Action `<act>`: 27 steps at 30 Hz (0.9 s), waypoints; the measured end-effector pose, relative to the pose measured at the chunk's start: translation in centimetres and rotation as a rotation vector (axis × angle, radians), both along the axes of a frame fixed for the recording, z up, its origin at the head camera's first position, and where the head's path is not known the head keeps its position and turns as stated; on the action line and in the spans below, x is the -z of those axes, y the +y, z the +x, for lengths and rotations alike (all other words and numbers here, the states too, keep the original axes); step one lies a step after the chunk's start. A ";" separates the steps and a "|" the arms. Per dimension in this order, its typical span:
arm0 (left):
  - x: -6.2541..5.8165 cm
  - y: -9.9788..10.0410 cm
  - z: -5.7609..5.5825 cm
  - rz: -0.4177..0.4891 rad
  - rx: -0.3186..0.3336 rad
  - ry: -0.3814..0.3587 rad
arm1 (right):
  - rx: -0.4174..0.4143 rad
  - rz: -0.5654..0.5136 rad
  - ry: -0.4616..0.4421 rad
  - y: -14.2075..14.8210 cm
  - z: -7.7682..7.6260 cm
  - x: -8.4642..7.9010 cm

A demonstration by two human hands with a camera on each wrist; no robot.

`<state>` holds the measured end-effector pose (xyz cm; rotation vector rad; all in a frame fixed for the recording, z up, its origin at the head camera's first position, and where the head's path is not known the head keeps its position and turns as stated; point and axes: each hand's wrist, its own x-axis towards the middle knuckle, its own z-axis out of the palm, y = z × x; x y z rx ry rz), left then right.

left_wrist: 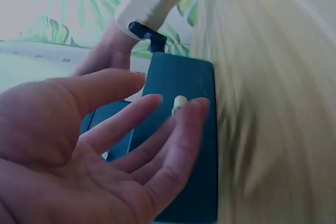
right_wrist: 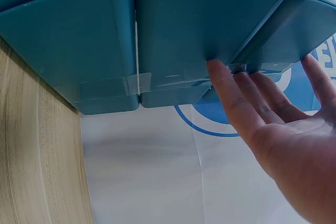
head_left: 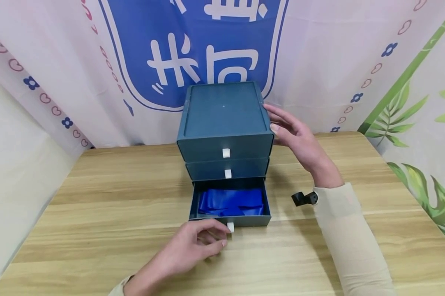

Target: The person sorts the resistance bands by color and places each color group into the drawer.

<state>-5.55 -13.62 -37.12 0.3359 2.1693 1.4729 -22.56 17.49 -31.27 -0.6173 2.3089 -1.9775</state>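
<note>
A dark teal three-drawer cabinet (head_left: 223, 111) stands on the wooden table against the backdrop. Its bottom drawer (head_left: 252, 221) is pulled out, with folded shiny blue fabric (head_left: 231, 199) lying inside. The upper two drawers are closed. In front of the bottom drawer is my left hand (head_left: 192, 246), fingers loosely bent and holding nothing, fingertips right by the small white knob (head_left: 230, 227). The left wrist view shows the knob (left_wrist: 179, 101) just beyond those fingertips. My right hand (head_left: 300, 139) rests its straight fingertips against the cabinet's right side, where clear tape (right_wrist: 139, 83) crosses the stacked units.
The wooden table (head_left: 115, 205) spreads out on both sides of the cabinet. A printed cloth backdrop (head_left: 311, 74) hangs right behind it. A black wrist-camera mount (head_left: 304, 199) sticks out from the right sleeve (head_left: 349, 234) over the table.
</note>
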 end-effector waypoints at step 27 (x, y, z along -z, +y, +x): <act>2.1 2.7 -4.2 0.062 -0.158 0.090 | -0.003 -0.024 -0.001 -0.1 -0.1 0.1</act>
